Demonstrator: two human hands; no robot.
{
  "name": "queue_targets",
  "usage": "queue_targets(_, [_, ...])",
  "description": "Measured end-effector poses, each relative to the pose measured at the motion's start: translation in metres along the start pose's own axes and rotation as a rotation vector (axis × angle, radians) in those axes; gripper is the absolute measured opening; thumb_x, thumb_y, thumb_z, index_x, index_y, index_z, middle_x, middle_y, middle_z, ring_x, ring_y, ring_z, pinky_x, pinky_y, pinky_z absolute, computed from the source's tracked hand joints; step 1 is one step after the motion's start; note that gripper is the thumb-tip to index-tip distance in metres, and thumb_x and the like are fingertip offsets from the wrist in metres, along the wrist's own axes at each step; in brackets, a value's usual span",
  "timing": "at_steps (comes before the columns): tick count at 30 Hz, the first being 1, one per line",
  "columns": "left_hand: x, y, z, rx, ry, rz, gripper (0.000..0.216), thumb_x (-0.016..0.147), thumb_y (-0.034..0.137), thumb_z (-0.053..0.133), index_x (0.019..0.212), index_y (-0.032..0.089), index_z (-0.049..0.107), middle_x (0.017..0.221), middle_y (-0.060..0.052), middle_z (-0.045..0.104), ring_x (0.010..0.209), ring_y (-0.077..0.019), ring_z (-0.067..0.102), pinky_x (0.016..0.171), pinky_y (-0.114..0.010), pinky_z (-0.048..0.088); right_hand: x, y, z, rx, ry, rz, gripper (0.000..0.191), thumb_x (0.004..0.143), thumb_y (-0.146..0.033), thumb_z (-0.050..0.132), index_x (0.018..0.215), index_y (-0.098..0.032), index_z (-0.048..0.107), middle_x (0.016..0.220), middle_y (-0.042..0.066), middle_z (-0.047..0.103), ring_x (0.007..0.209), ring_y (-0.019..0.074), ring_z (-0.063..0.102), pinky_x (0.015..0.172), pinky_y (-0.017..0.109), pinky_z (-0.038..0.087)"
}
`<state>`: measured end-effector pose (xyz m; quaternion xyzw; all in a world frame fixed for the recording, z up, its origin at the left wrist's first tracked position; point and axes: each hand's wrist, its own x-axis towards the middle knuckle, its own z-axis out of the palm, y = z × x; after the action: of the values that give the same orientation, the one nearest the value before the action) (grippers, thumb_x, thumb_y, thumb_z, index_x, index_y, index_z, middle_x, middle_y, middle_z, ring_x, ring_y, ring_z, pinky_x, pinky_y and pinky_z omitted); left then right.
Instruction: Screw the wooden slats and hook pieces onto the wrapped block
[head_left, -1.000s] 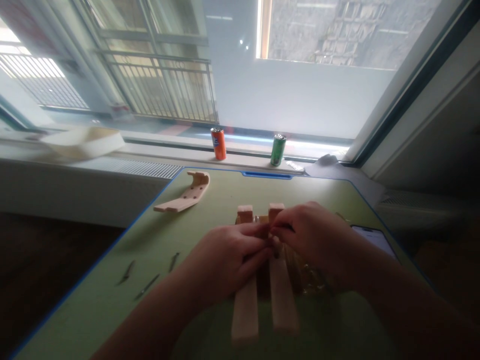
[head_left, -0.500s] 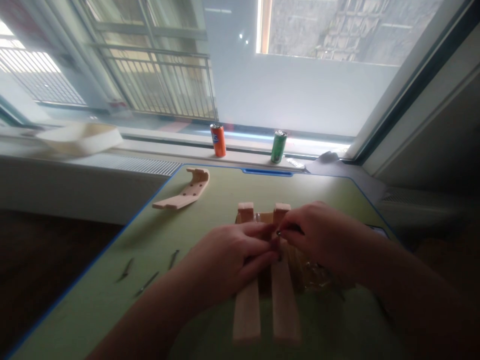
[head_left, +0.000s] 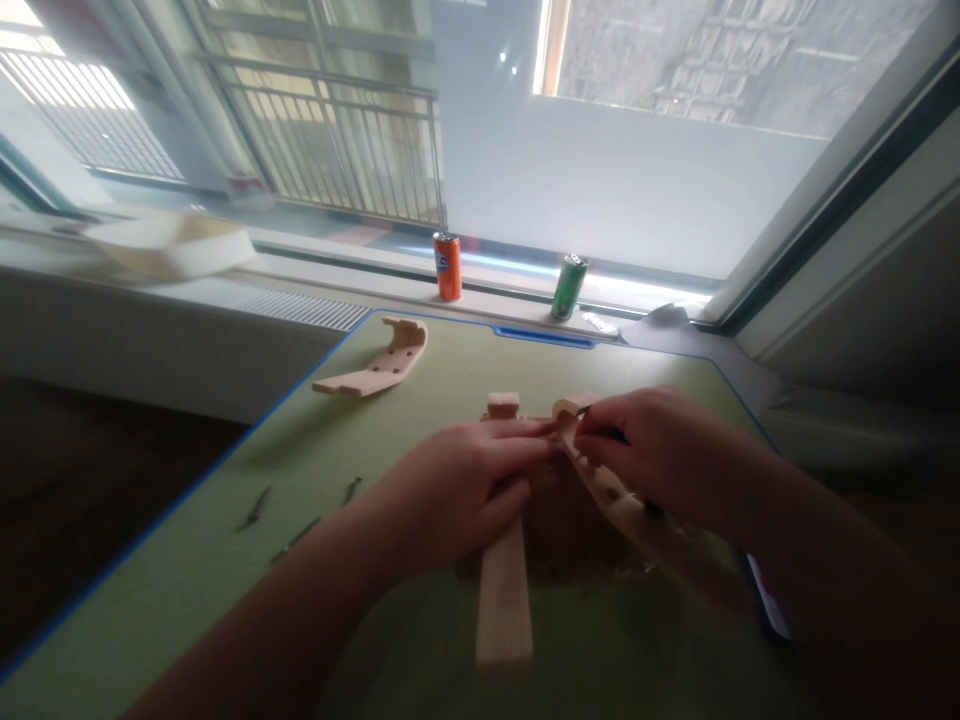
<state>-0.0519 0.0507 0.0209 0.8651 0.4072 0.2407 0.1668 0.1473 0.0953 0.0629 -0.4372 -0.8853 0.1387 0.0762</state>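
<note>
Right hand: closed on the pale curved wooden bar with drilled holes, fingers pinched at its hooked far end. A thin dark item is seen at the fingertips; it is not identifiable. The bar is held tilted, its long axis running from the hooked end back and outward under the palm toward the wrist.

Left hand: laid palm-down over the straight pale wooden slat, fingers extended and together, tips touching the bar's hooked end just beside the right fingertips. Whether the slat is gripped cannot be told. The slat's long axis runs from under the left palm toward the body. Bar and slat are close at the far end and spread apart nearer the body.

Noted well to the left of the left hand: small dark metal pieces on the green table mat. Beyond them, a second curved wooden bar.
</note>
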Motion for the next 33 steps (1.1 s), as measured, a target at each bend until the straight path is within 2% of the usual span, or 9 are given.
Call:
queue_targets(4, [0.002,0.004,-0.003,0.085,-0.047,-0.038,0.045,0.088,0.018,0.039,0.129,0.033,0.048,0.137,0.003,0.047,0.110,-0.0180,0.057,0.091,-0.027,0.046,0.002,-0.002,0.001,0.060,-0.025,0.008,0.023,0.084,-0.025,0.048,0.080,-0.021,0.070,0.072,0.001,0.069,0.061,0.0113,0.055,0.058,0.023,0.037])
queue_targets(9, [0.001,-0.003,0.004,0.161,0.020,-0.096,0.053,0.085,0.016,0.041,0.135,0.035,0.039,0.140,0.003,0.043,0.116,-0.0199,0.053,0.095,-0.032,0.045,0.006,-0.001,0.002,0.094,-0.029,-0.013,0.024,0.084,-0.023,0.048,0.089,-0.023,0.071,0.081,0.001,0.071,0.070,0.0132,0.060,0.068,0.025,0.043])
queue_targets(14, [0.000,-0.009,0.009,0.152,0.029,-0.117,0.053,0.083,0.014,0.042,0.133,0.034,0.043,0.134,0.002,0.051,0.114,-0.0187,0.054,0.097,-0.031,0.043,0.008,-0.001,0.004,0.134,-0.058,-0.006,0.024,0.083,-0.022,0.049,0.091,-0.024,0.071,0.085,0.001,0.071,0.073,0.0146,0.061,0.071,0.026,0.045])
queue_targets(19, [0.000,-0.006,0.007,0.173,0.006,-0.120,0.045,0.084,0.016,0.042,0.125,0.033,0.052,0.136,0.001,0.048,0.114,-0.0207,0.054,0.094,-0.033,0.045,0.008,0.000,0.006,0.123,-0.039,-0.024,0.023,0.083,-0.022,0.049,0.091,-0.024,0.071,0.087,0.001,0.071,0.074,0.0150,0.062,0.073,0.027,0.046])
queue_targets(27, [-0.002,-0.007,0.009,0.154,0.036,-0.146,0.052,0.082,0.014,0.045,0.130,0.035,0.046,0.136,0.001,0.047,0.117,-0.0215,0.053,0.093,-0.033,0.045,0.008,-0.008,0.007,0.107,-0.049,-0.035,0.024,0.082,-0.020,0.050,0.092,-0.025,0.071,0.088,0.000,0.072,0.076,0.0140,0.063,0.072,0.025,0.046])
queue_targets(33, [0.000,-0.010,0.010,0.185,0.007,-0.149,0.053,0.084,0.015,0.041,0.132,0.037,0.043,0.138,0.002,0.045,0.118,-0.0227,0.051,0.096,-0.037,0.044,0.007,-0.003,0.005,0.076,-0.033,0.026,0.023,0.080,-0.023,0.052,0.089,-0.027,0.073,0.081,-0.001,0.072,0.070,0.0137,0.063,0.068,0.025,0.046])
